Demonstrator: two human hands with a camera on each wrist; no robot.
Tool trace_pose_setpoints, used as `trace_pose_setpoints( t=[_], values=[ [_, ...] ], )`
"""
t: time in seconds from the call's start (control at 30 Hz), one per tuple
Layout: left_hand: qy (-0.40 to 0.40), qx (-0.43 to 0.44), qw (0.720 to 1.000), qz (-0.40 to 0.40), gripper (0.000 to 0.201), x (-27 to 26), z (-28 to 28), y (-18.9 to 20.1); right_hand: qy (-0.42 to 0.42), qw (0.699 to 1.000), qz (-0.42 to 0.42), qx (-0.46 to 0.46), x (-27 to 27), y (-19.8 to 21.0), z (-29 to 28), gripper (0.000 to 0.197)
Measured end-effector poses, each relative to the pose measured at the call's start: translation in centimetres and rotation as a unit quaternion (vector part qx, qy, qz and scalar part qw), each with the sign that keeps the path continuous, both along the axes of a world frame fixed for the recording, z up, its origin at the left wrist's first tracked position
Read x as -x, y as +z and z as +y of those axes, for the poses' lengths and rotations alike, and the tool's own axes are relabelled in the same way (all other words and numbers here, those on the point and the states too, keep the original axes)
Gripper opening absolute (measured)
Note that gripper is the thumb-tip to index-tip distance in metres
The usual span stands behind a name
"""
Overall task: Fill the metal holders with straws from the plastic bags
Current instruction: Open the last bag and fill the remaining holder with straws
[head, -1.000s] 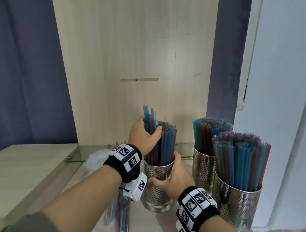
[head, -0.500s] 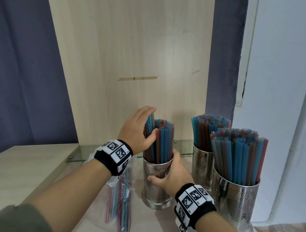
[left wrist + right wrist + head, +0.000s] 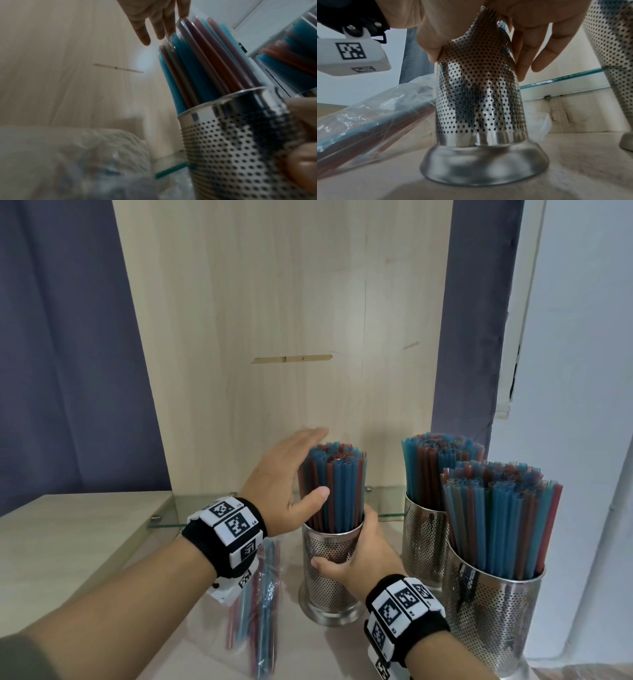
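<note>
A perforated metal holder (image 3: 325, 573) (image 3: 231, 142) (image 3: 479, 97) stands upright on the pale counter, packed with blue and red straws (image 3: 334, 491) (image 3: 197, 67) whose tops are level. My right hand (image 3: 359, 559) (image 3: 471, 31) grips the holder's wall, thumb on the left, fingers round the right. My left hand (image 3: 291, 474) (image 3: 154, 20) is flat with straight fingers beside the straw tops, thumb touching the bundle's left side. A plastic bag (image 3: 257, 604) (image 3: 368, 115) with straws lies left of the holder.
Two more holders full of straws stand to the right, one at the back (image 3: 424, 539), one nearer (image 3: 493, 621). A glass shelf (image 3: 191, 508) runs along the wooden back panel (image 3: 291, 320). A crumpled bag (image 3: 85, 155) lies behind the left wrist.
The straws that stuck up above the bundle are now pushed down level. My left hand has let go of them and opened flat at the bundle's top. My right hand still holds the holder.
</note>
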State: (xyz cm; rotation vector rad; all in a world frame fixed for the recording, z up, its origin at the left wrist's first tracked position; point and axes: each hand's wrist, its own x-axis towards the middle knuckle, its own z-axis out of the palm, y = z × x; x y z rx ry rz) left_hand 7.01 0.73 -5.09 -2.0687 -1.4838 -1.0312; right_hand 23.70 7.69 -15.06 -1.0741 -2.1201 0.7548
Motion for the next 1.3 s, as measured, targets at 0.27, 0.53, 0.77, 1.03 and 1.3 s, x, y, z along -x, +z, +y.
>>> trace_pose_setpoints(
  t=[0.27, 0.53, 0.77, 1.03, 1.3],
  values=[
    [0.093, 0.11, 0.968, -0.207, 0.113, -2.5, 0.4, -2.4, -0.001, 1.0, -0.013, -0.011, 0.1, 0.0, -0.3, 0.108],
    [0.059, 0.117, 0.966, -0.222, 0.116, -1.6, 0.1, -2.7, -0.009, 1.0, -0.008, -0.017, 0.1, 0.1, -0.6, 0.107],
    [0.199, 0.053, 0.929, -0.309, 0.087, 2.8, -1.5, -5.0, -0.014, 1.0, -0.011, -0.016, 0.3, 0.3, -0.7, 0.111],
    [0.344, 0.144, 0.891, -0.257, 0.042, 7.3, -1.6, -6.8, -0.017, 1.0, 0.001, -0.01, 0.9, 0.0, -0.6, 0.113],
    [0.392, 0.333, 0.827, -0.225, 0.056, 9.4, -0.8, -7.1, -0.026, 0.999, 0.024, -0.027, 1.6, -0.7, 0.1, 0.113]
  ],
)
